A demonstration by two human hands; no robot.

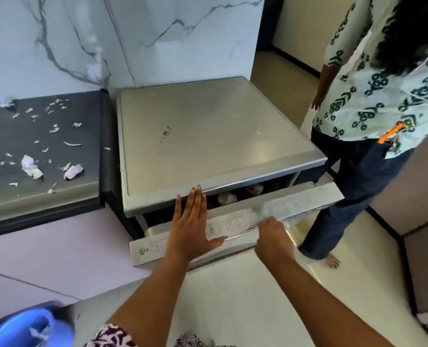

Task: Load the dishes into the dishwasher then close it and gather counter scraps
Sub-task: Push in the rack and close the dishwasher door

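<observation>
Silver stainless-steel dishwasher [215, 136] at frame centre, flat top bare. Its door with printed control strip [295, 206] tilted, nearly shut; narrow dark gap shows pale dishes [226, 198] inside. Left hand [191, 229] flat, fingers spread, palm pressed on door's top edge. Right hand [274, 234] curled over door edge, blurred. Torn white paper scraps [31, 166] scattered over dark grey table [87, 126], left of frame. Second person in patterned green-white shirt [383, 91] stands at right.

Inside the dishwasher [223, 146], dishes [226, 197] show only as pale shapes through the gap above its door [295, 204]. The right hand [274, 236] on that door is motion-blurred, its fingers indistinct. Left of the dishwasher, the scraps [32, 146] run past the frame's edge.
</observation>
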